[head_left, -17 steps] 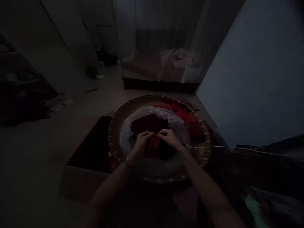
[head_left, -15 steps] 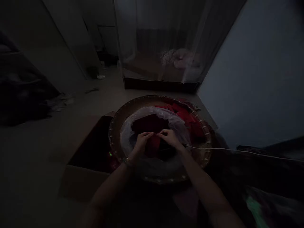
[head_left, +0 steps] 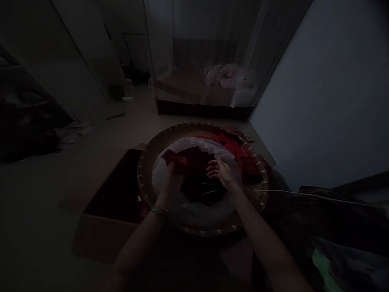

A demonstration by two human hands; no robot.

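The scene is very dark. My left hand (head_left: pixel 174 174), smeared by motion, is at the left side of the plastic-lined basket. It grips a flat red piece (head_left: pixel 175 158), which looks like cloth or paper; I cannot tell which. My right hand (head_left: pixel 221 172) hovers over the basket's right side, its fingers apart and slightly curled, holding nothing. Below the hands, a whitish plastic sheet (head_left: pixel 199 213) rings dark material with thin pale lines on it. All this lies in a round woven basket (head_left: pixel 161 140) with a bound rim.
Red pieces (head_left: pixel 232 146) lie along the basket's far right side. A thin white cord (head_left: pixel 276 190) runs off to the right. To the left stands an open cardboard box (head_left: pixel 100 233). Behind is a netted bed (head_left: pixel 182 85); a pale wall (head_left: pixel 328 93) rises at right.
Both hands were together over a red piece at the basket's middle. My left hand has moved left with the red piece; my right hand has let go, shifted slightly right and opened.
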